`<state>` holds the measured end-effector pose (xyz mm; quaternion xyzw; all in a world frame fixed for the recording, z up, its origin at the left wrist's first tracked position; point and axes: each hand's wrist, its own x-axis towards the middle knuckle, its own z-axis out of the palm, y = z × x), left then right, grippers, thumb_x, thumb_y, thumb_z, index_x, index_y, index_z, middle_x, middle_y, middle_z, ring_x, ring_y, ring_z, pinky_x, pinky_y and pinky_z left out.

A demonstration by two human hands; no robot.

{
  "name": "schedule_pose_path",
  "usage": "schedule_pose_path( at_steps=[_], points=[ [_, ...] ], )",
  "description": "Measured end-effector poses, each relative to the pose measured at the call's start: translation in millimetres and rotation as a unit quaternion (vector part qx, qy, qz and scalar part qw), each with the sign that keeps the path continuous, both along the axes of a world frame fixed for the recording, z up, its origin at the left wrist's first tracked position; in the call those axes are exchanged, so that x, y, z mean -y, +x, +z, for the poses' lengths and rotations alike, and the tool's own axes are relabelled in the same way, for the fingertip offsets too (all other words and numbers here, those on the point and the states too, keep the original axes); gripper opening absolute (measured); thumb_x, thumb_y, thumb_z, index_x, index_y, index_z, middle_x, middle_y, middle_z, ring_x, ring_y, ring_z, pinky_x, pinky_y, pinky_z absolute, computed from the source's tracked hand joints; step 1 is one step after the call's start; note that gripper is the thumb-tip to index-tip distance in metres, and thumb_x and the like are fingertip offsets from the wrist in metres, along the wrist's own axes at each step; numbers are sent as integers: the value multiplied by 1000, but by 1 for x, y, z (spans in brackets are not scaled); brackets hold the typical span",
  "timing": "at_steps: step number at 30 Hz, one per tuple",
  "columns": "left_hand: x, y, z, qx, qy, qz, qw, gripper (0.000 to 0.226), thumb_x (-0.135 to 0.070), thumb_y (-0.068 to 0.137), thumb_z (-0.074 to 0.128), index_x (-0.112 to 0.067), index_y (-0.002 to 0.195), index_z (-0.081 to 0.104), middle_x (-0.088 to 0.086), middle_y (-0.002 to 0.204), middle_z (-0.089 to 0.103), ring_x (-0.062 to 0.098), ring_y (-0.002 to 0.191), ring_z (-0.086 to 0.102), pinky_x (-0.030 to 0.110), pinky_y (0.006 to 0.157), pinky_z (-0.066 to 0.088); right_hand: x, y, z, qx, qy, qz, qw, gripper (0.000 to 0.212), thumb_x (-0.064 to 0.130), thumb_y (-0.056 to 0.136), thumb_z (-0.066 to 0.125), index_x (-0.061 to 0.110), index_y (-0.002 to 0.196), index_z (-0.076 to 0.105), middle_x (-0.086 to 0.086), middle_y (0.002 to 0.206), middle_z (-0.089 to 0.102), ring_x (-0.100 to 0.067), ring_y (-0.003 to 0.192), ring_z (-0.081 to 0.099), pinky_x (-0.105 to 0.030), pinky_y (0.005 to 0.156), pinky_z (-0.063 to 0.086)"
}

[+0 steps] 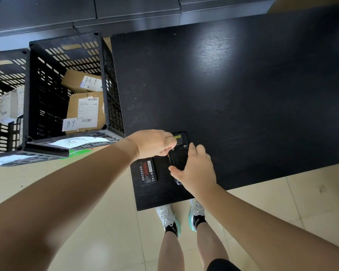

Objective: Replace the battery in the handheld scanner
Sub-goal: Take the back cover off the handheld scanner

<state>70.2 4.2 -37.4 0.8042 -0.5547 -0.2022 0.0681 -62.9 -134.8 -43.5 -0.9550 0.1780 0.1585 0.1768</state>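
My left hand [155, 142] pinches the top edge of the black plastic scanner [179, 147] lying face down on the dark wood-grain table [243, 85]. My right hand [196, 169] clamps its smooth rectangular back. A flat labelled battery [149, 171] rests just beside it.

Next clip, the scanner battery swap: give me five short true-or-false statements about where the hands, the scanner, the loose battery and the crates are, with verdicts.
1. The scanner lies on the dark table. True.
2. A loose battery lies on the table, beside the scanner. True.
3. The right hand is away from the scanner. False: it rests on the scanner's lower part.
4. The left hand touches the scanner's upper end. True.
5. The black crate next to the table holds only bottles. False: cardboard parcels with labels lie in it.
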Motion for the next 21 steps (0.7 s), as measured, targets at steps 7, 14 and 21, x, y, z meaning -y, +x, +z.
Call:
schedule_pose_path(
  at_steps=[7, 14, 21],
  points=[
    [2, 7, 2, -39, 17, 3, 999, 11, -14, 94, 50, -10, 95, 60, -2, 82, 51, 22, 72, 50, 36, 63, 50, -1, 1, 2, -11, -1, 2, 1000, 102, 64, 75, 64, 8, 151, 24, -7, 135, 41, -23, 112, 50, -29, 83, 50],
    [-1, 3, 1, -76, 4, 42, 996, 8, -9, 90, 56, -15, 85, 55, -6, 81, 47, 18, 71, 48, 28, 60, 40, -1, 0, 0, -10, 9, -1, 1000, 101, 63, 76, 64, 8, 151, 24, -7, 134, 41, -23, 113, 49, -29, 84, 48],
    [-4, -13, 9, -120, -14, 157, 980, 20, 0, 83, 48, -20, 82, 47, -8, 78, 44, 18, 68, 47, 30, 61, 48, 3, 0, 1, -14, 25, 6, 1000, 104, 68, 75, 61, 10, 152, 23, -6, 134, 42, -23, 112, 50, -31, 85, 48]
  ],
)
